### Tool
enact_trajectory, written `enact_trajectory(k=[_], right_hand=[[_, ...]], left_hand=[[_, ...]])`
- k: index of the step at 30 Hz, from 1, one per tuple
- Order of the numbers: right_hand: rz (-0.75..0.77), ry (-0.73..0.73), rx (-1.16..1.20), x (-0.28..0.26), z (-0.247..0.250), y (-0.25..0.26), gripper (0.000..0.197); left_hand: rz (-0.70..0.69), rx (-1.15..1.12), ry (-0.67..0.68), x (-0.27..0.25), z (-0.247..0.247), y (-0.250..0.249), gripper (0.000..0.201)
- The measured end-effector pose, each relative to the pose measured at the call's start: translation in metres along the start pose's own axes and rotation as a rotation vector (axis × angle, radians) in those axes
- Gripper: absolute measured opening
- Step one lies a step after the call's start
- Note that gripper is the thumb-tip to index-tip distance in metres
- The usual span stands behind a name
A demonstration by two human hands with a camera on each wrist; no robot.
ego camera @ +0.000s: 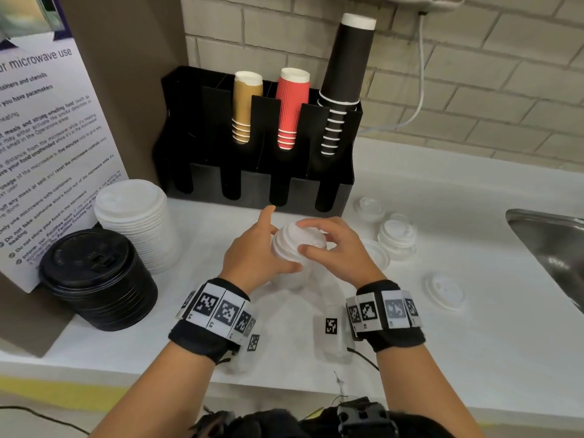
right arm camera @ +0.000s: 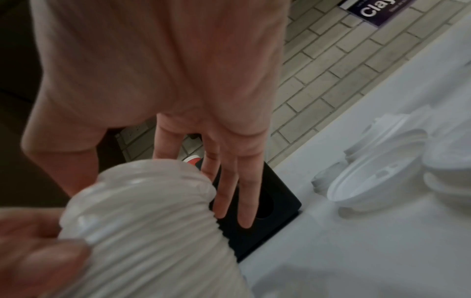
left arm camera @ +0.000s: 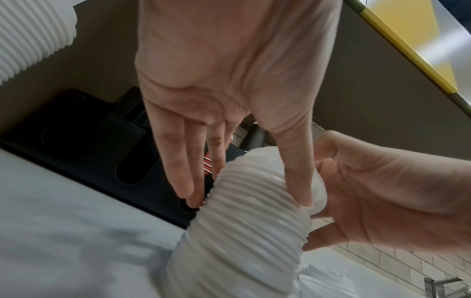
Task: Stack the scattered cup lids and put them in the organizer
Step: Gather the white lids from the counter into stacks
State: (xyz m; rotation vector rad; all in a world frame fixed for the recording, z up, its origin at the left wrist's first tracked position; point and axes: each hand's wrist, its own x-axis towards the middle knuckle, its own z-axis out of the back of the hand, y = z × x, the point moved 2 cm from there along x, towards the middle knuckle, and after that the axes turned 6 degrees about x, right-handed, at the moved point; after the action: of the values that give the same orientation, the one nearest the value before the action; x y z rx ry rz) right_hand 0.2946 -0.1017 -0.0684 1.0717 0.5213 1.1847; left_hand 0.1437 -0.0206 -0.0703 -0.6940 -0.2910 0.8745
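A tall stack of small white ribbed lids point(ego camera: 294, 248) is held tilted above the white counter point(ego camera: 474, 343), in front of the black organizer point(ego camera: 252, 184). My left hand point(ego camera: 278, 245) grips the stack's side; in the left wrist view its thumb and fingers point(left arm camera: 183, 181) pinch the stack point(left arm camera: 237, 231). My right hand point(ego camera: 316, 238) curls over the stack's top end. In the right wrist view its fingers point(right arm camera: 242, 197) reach past the stack point(right arm camera: 153, 231). Several loose white lids point(ego camera: 397, 235) lie on the counter to the right, also seen as loose lids point(right arm camera: 369, 181).
The organizer's back slots hold tan cups point(ego camera: 246, 105), red cups point(ego camera: 290, 105) and black cups point(ego camera: 344, 74). A stack of large white lids point(ego camera: 136, 216) and a stack of black lids point(ego camera: 98, 276) stand at the left by a notice board. A steel sink point(ego camera: 553, 248) is at the right.
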Motion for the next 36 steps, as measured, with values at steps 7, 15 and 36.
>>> enact_trajectory(k=[7, 15, 36], right_hand=[[0.0, 0.056, -0.101, 0.003, -0.006, 0.008, 0.042], [-0.005, 0.085, -0.172, 0.004, -0.006, 0.012, 0.042], [-0.703, 0.251, -0.722, 0.023, 0.077, -0.035, 0.092]], left_hand=[[0.003, 0.005, -0.023, 0.0, 0.0, -0.001, 0.127], [-0.008, 0.007, -0.019, 0.002, -0.002, 0.001, 0.125], [-0.049, -0.117, 0.04, 0.017, -0.002, 0.002, 0.06]])
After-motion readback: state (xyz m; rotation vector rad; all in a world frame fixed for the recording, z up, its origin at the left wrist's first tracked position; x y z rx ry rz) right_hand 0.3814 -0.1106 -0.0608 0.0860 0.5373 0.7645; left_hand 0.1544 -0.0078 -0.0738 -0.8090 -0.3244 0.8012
